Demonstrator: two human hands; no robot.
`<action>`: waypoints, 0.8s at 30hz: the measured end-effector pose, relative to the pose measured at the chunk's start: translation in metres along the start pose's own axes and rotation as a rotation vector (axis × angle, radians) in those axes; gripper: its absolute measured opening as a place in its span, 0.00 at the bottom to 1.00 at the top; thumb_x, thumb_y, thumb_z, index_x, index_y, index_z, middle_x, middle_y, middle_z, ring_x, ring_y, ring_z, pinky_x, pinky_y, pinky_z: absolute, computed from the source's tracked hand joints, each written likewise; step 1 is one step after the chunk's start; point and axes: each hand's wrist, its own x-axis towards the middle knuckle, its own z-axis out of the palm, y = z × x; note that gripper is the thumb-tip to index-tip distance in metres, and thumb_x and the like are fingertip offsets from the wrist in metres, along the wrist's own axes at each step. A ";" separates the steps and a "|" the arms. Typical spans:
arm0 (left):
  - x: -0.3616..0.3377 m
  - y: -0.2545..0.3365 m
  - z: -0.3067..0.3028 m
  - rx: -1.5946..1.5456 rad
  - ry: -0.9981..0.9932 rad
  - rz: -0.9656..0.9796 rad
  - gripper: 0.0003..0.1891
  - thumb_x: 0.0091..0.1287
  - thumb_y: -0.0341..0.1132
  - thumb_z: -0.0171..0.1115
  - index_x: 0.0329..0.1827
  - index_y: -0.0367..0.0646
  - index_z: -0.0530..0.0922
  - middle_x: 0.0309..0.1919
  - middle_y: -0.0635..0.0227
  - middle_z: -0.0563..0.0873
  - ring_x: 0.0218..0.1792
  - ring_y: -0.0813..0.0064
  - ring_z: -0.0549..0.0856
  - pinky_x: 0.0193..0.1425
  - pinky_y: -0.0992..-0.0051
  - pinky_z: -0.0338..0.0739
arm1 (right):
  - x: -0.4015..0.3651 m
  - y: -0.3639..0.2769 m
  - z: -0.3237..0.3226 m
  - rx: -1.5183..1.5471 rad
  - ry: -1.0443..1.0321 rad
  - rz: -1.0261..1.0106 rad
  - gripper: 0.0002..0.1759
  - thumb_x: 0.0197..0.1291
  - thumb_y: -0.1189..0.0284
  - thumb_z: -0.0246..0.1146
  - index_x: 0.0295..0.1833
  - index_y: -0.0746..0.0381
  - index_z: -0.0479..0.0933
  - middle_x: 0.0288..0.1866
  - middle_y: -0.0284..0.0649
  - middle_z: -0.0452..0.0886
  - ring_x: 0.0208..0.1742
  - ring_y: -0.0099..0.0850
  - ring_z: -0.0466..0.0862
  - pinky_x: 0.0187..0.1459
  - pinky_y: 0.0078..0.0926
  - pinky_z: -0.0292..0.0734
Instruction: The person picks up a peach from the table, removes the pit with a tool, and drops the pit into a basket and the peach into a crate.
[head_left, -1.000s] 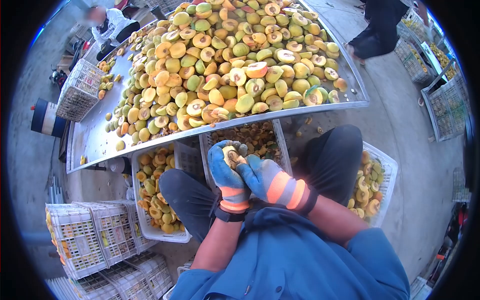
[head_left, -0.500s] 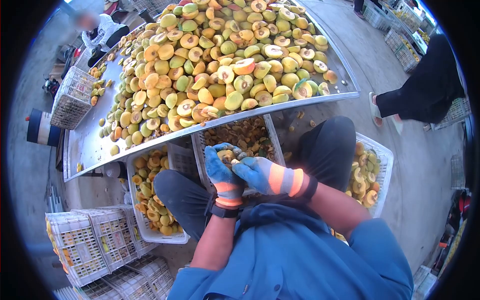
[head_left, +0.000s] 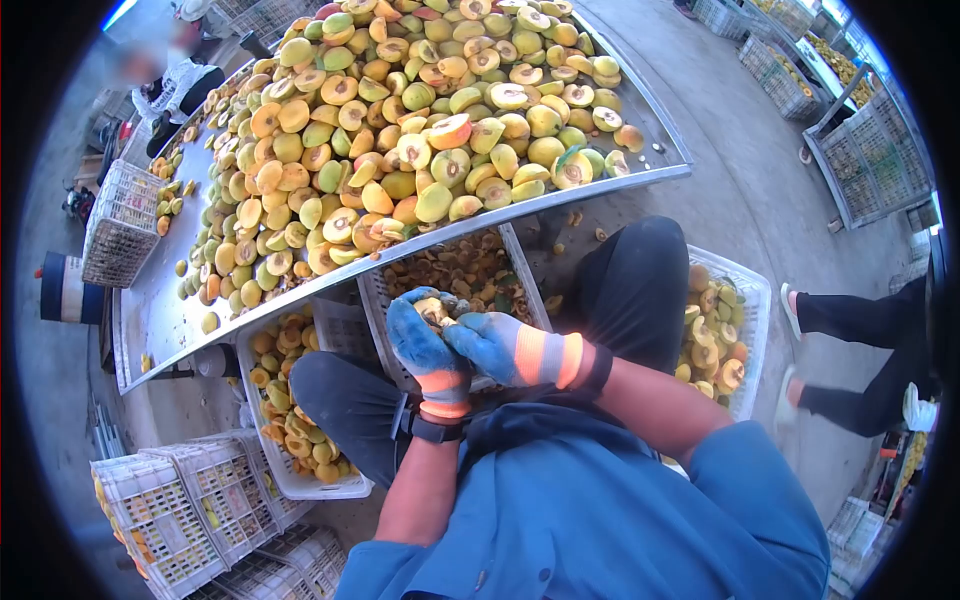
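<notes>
Both of my hands wear blue-palmed gloves with orange and grey bands. In my left hand [head_left: 418,345] is a cut yellow peach half [head_left: 432,311], with the fingers curled round it. My right hand [head_left: 500,347] is closed and pressed against the left one at the fruit. A dark tip shows between the hands, but what the right fingers grip is hidden. Below the hands a white crate [head_left: 527,275] holds brownish fruit scraps. In front, a metal-edged table [head_left: 420,249] carries a big heap of halved peaches [head_left: 400,150].
Crates of peach halves stand by my left knee [head_left: 262,425] and right knee [head_left: 760,330]. Stacked crates [head_left: 165,510] are at lower left. Another crate [head_left: 120,225] sits on the table's left end. One person [head_left: 850,350] walks at right; others sit at far left.
The view has shifted slightly, so the table sits further left and higher. The person at right has moved nearer, down the frame. My hands stay together round the peach half.
</notes>
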 end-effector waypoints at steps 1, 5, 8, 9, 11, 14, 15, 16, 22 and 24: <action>0.000 0.000 0.000 0.069 0.004 0.047 0.21 0.89 0.48 0.42 0.48 0.41 0.78 0.38 0.66 0.85 0.37 0.73 0.86 0.47 0.72 0.82 | -0.001 -0.001 0.000 -0.013 0.003 -0.011 0.16 0.66 0.76 0.60 0.57 0.72 0.77 0.44 0.57 0.82 0.43 0.57 0.86 0.45 0.48 0.83; -0.001 0.007 0.007 0.033 0.050 0.015 0.20 0.89 0.47 0.43 0.49 0.40 0.77 0.38 0.66 0.85 0.36 0.73 0.86 0.47 0.72 0.83 | -0.004 0.009 0.011 -0.141 -0.022 -0.032 0.15 0.67 0.76 0.60 0.57 0.71 0.77 0.44 0.58 0.82 0.43 0.57 0.85 0.45 0.48 0.82; -0.003 0.007 0.003 0.144 -0.010 0.083 0.18 0.89 0.45 0.44 0.49 0.41 0.77 0.38 0.66 0.85 0.36 0.73 0.86 0.46 0.73 0.83 | -0.003 0.017 0.002 -0.040 -0.040 -0.065 0.17 0.68 0.77 0.59 0.59 0.73 0.76 0.45 0.60 0.82 0.42 0.58 0.86 0.44 0.48 0.83; -0.005 0.007 -0.002 0.245 -0.053 0.148 0.18 0.88 0.45 0.44 0.49 0.41 0.77 0.38 0.66 0.85 0.36 0.73 0.86 0.46 0.73 0.83 | -0.006 0.015 0.001 -0.041 -0.054 -0.049 0.17 0.69 0.76 0.58 0.60 0.73 0.76 0.45 0.60 0.82 0.42 0.58 0.86 0.43 0.48 0.83; -0.005 0.011 -0.002 0.365 -0.070 0.241 0.17 0.88 0.45 0.45 0.49 0.42 0.77 0.38 0.66 0.85 0.36 0.73 0.86 0.45 0.74 0.83 | -0.007 0.011 -0.004 -0.332 -0.118 -0.122 0.18 0.74 0.73 0.55 0.63 0.71 0.76 0.48 0.55 0.84 0.45 0.52 0.87 0.46 0.45 0.82; -0.004 -0.002 -0.006 0.087 -0.070 0.014 0.18 0.88 0.46 0.46 0.49 0.42 0.77 0.39 0.65 0.85 0.36 0.73 0.86 0.45 0.74 0.83 | -0.013 0.020 0.005 -0.836 -0.196 -0.261 0.19 0.79 0.68 0.52 0.65 0.67 0.76 0.51 0.49 0.87 0.50 0.46 0.87 0.51 0.41 0.82; -0.003 -0.008 -0.007 0.008 -0.073 -0.044 0.19 0.88 0.47 0.46 0.49 0.42 0.77 0.39 0.65 0.85 0.37 0.73 0.86 0.45 0.73 0.83 | -0.014 0.036 0.017 -0.776 -0.175 -0.226 0.19 0.76 0.71 0.54 0.65 0.69 0.76 0.50 0.53 0.85 0.48 0.51 0.88 0.48 0.43 0.83; -0.001 -0.012 -0.007 -0.070 -0.073 -0.102 0.19 0.89 0.48 0.46 0.49 0.42 0.78 0.39 0.65 0.85 0.37 0.73 0.86 0.46 0.73 0.83 | -0.013 0.033 0.020 -0.523 -0.156 -0.085 0.19 0.73 0.72 0.56 0.64 0.70 0.76 0.50 0.56 0.85 0.47 0.53 0.88 0.48 0.43 0.83; -0.007 -0.005 0.001 -0.025 0.011 0.003 0.23 0.89 0.52 0.44 0.51 0.42 0.79 0.40 0.66 0.86 0.38 0.74 0.86 0.48 0.72 0.82 | -0.010 0.005 0.024 0.259 0.019 0.129 0.19 0.60 0.81 0.66 0.57 0.69 0.77 0.48 0.56 0.84 0.50 0.57 0.85 0.48 0.42 0.83; -0.009 -0.005 0.004 -0.024 0.029 0.024 0.23 0.89 0.52 0.44 0.52 0.42 0.79 0.41 0.66 0.86 0.38 0.74 0.86 0.49 0.72 0.82 | -0.011 0.005 0.016 0.252 0.000 0.133 0.18 0.60 0.81 0.66 0.56 0.69 0.77 0.47 0.55 0.83 0.49 0.58 0.85 0.48 0.43 0.82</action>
